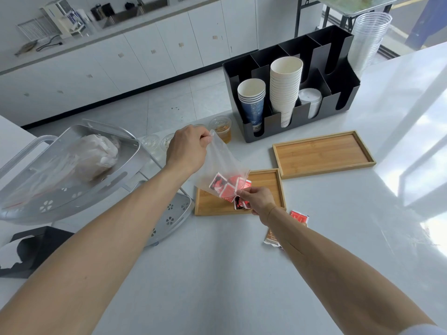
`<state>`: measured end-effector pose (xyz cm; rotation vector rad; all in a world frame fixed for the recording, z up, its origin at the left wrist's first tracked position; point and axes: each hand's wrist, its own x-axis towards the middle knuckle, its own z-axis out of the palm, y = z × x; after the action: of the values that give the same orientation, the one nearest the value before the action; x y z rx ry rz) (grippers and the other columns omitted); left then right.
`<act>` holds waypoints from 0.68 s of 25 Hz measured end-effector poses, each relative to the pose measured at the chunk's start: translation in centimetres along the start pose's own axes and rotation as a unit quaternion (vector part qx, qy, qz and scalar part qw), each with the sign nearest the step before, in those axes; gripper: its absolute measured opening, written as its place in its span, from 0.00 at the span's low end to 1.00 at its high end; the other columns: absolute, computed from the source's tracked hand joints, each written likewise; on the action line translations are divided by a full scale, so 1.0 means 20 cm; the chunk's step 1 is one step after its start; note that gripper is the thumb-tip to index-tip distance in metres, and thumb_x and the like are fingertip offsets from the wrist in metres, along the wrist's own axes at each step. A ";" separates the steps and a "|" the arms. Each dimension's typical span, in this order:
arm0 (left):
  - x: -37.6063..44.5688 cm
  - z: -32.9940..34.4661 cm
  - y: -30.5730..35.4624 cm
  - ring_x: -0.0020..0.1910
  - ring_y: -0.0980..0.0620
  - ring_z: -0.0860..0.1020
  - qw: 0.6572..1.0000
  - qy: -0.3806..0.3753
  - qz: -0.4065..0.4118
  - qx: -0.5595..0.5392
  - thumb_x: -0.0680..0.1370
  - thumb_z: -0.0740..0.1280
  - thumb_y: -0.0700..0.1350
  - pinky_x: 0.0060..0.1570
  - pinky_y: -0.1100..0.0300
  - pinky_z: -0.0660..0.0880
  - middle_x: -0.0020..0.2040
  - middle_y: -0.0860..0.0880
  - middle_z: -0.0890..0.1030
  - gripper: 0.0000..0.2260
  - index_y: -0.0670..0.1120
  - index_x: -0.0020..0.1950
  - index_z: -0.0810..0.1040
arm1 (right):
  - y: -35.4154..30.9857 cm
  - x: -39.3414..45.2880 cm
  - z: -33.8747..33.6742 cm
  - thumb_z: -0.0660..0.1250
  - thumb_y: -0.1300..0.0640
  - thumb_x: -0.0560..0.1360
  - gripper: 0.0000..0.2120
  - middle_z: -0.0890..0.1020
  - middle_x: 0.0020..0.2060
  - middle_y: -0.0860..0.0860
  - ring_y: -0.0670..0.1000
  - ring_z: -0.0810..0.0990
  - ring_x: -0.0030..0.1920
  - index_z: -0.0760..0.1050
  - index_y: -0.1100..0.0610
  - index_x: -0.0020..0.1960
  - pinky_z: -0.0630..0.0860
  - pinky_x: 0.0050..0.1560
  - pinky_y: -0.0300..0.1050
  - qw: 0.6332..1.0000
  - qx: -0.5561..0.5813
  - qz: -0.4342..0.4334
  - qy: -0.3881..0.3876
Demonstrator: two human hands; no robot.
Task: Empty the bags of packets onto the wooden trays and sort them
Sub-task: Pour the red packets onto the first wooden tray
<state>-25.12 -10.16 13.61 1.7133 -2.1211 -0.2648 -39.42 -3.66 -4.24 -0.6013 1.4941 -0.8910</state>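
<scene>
My left hand [187, 148] pinches the top corner of a clear plastic bag [221, 163] and holds it up, tilted over the near wooden tray [266, 182]. Several red packets [226, 186] sit at the bag's low end. My right hand [260, 200] pinches the bag's lower edge, right above the tray. One red and black packet [240, 204] lies on the tray under that hand. A second, longer wooden tray [323, 153] lies farther right. A red packet [298, 216] and a brown packet [272, 239] lie on the white table beside my right forearm.
A black cup organiser [292, 117] with paper cups stands behind the trays, clear plastic cups [370, 39] beside it. A metal tiered rack [79, 165] at left holds more plastic bags. Lidded drink cups [221, 128] stand by the table's far edge. A black box [31, 250] sits near left.
</scene>
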 end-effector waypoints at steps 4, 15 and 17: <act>-0.01 -0.01 0.04 0.44 0.52 0.73 0.999 0.014 0.046 -0.002 0.80 0.64 0.45 0.45 0.57 0.70 0.47 0.48 0.79 0.09 0.43 0.51 0.83 | -0.03 -0.04 -0.01 0.73 0.57 0.74 0.05 0.79 0.32 0.50 0.47 0.71 0.27 0.80 0.58 0.45 0.59 0.26 0.37 0.999 0.030 0.010 -0.011; -0.03 -0.12 0.08 0.47 0.48 0.77 0.996 0.053 0.061 -0.031 0.80 0.64 0.46 0.46 0.58 0.71 0.49 0.46 0.81 0.09 0.45 0.52 0.83 | -0.08 -0.12 -0.02 0.73 0.52 0.73 0.10 0.83 0.43 0.50 0.49 0.78 0.42 0.81 0.57 0.51 0.71 0.40 0.42 0.992 0.086 -0.016 -0.086; -0.09 -0.15 0.04 0.45 0.49 0.76 0.997 0.055 0.039 -0.048 0.81 0.62 0.46 0.44 0.59 0.69 0.47 0.47 0.81 0.10 0.44 0.53 0.81 | -0.08 -0.15 -0.06 0.71 0.51 0.74 0.18 0.83 0.51 0.51 0.51 0.78 0.51 0.78 0.60 0.59 0.73 0.54 0.48 0.983 0.109 -0.019 -0.146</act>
<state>-24.25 -7.93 16.28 1.5510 -2.0565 -0.2395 -40.52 -2.00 -1.18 -0.5732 1.1093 -0.9385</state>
